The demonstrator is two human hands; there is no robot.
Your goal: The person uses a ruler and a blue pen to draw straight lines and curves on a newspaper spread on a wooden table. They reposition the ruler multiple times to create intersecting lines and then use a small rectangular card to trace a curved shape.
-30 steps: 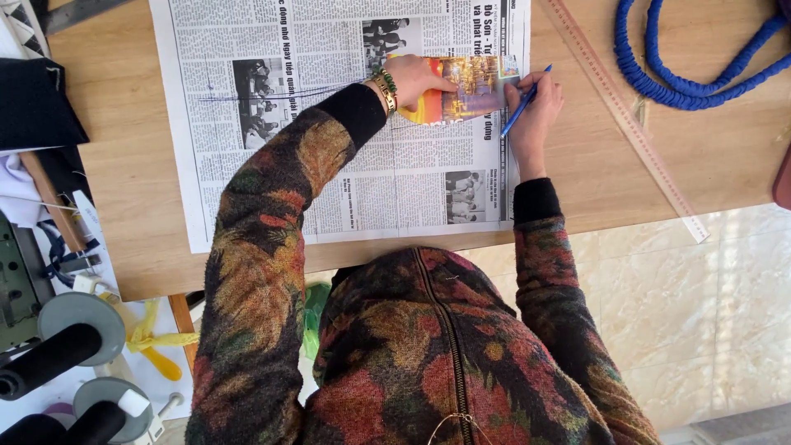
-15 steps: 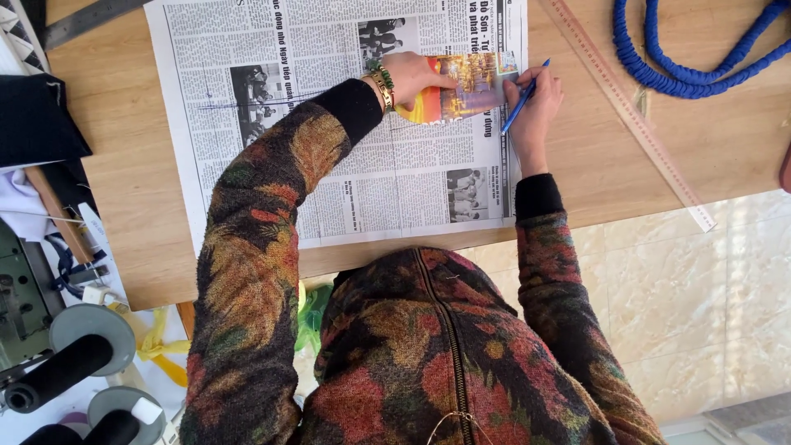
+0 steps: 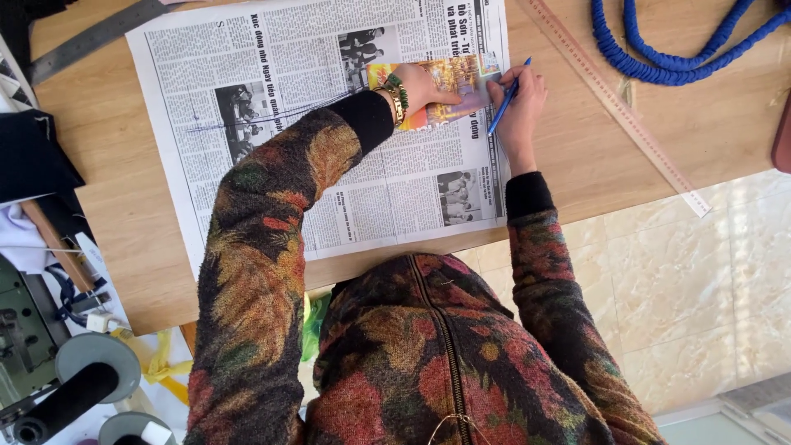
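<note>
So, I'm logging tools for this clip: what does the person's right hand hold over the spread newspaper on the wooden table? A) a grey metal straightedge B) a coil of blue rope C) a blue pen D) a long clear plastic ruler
C: the right hand grips a slim blue pen, its tip at the edge of the small colourful card that the left hand presses onto the newspaper.

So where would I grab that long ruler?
Take the ruler near its middle, coming from the tiled-floor side. It lies flat and slanted on the table, thin and long, so pinching across its narrow width at mid-length would likely keep it from tipping.
</note>
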